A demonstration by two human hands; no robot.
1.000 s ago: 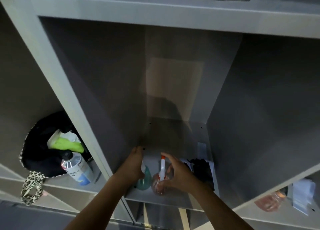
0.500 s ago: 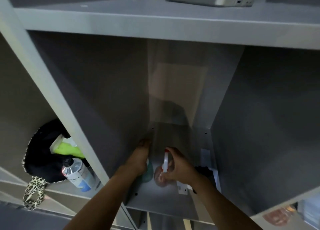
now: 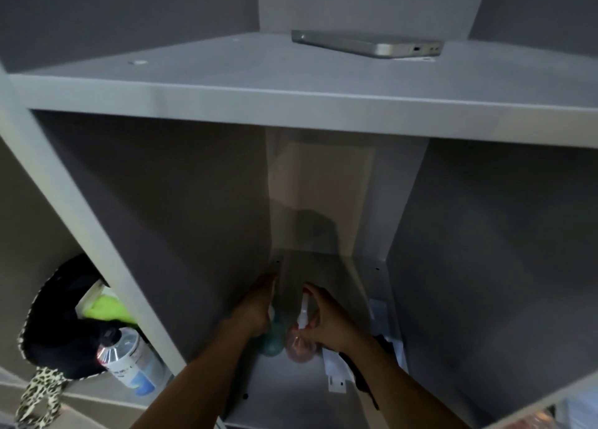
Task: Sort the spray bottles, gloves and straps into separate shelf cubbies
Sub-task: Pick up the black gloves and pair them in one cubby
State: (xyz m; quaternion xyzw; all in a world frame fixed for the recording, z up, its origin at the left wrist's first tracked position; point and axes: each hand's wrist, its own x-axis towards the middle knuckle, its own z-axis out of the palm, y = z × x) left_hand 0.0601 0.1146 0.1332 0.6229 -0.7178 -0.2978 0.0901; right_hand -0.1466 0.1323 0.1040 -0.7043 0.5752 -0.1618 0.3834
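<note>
Grey shelf (image 3: 291,102), both hands inside middle cubby; left hand (image 3: 254,312) wraps teal spray bottle (image 3: 270,343), right hand (image 3: 326,320) grips pink spray bottle (image 3: 299,346) at its white nozzle, bottles standing side by side touching; black strap (image 3: 364,378) beside them at right; phone (image 3: 369,43) lies on top board; clear bottle (image 3: 129,360) in left cubby

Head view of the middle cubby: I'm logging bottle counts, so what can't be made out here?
- Teal bottle: nozzle hidden under the left hand.
- Pink bottle: base blurred, partly covered by the right hand.
- Black item: behind the right forearm; strap or glove unclear.
- Lower-right cubby: contents cut off by the frame edge.
</note>
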